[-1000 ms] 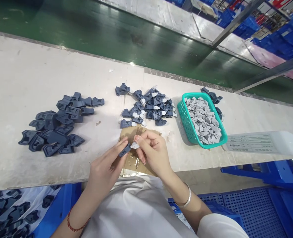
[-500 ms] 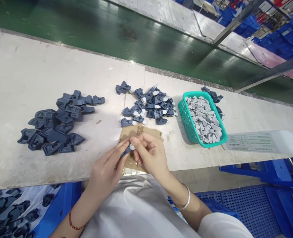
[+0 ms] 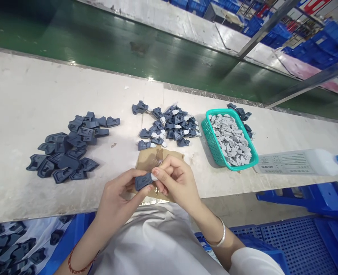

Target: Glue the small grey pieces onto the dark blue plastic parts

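Between thumb and fingers, my left hand (image 3: 119, 194) holds a dark blue-grey plastic piece (image 3: 143, 182), its recessed face turned up. My right hand (image 3: 177, 183) pinches a small light-grey piece (image 3: 154, 177) at the right end of the dark one; the two touch. Both hands are over a brown cardboard sheet (image 3: 146, 158) with wet, shiny spots. Beyond it lies a cluster of dark pieces with light-grey ends (image 3: 177, 124). To the left is a heap of plain dark pieces (image 3: 68, 160).
A green basket (image 3: 210, 147) of small grey pieces stands right of the cluster, with several dark pieces (image 3: 240, 112) behind it. A white bottle (image 3: 295, 162) with a blue cap lies at the right. Blue crates (image 3: 289, 236) are below the table; a green belt (image 3: 106, 49) runs beyond.
My left hand has turned the dark piece so its recessed face shows, and its fingers have opened out around it. My right hand still pinches the light-grey piece. The camera view has shifted slightly.
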`<state>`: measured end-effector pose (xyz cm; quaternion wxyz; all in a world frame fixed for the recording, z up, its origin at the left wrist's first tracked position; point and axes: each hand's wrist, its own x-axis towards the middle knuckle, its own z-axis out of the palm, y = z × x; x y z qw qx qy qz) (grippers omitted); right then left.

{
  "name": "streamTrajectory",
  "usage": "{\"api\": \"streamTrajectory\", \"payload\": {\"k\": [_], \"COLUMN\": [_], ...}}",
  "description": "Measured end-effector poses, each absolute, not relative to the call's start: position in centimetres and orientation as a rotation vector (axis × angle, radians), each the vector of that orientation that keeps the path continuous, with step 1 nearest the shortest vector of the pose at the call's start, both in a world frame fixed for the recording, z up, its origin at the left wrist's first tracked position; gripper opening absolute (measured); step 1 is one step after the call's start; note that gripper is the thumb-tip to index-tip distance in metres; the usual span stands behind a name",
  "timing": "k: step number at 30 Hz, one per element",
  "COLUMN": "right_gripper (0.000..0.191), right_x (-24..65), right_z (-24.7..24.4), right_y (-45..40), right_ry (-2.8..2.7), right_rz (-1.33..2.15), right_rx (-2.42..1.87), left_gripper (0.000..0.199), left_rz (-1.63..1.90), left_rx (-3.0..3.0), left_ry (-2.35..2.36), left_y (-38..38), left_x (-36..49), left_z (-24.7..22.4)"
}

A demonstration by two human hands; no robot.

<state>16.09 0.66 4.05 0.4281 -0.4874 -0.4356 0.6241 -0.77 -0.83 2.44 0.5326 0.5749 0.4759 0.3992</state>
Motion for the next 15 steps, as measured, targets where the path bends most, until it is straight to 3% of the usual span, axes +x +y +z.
{"api": "streamTrajectory", "payload": {"k": [6,15], "right_gripper": [0.037,0.041], "right_x": [16.1,16.8], "right_z": [4.5,4.5], "right_y": [0.3,2.2], "right_ry": [-1.031,-1.132], "right_rz": [1.595,1.582], "right_rx": [-1.157,-1.184], "left_gripper": [0.006,0.005], "left_rz": [1.099,1.015], "left_rx": [1.522,1.683], "left_ry": [1.191,1.212], "left_y": [-1.3,0.2], "left_x": [-0.4,0.0], "left_z": [2.3,2.3]}}
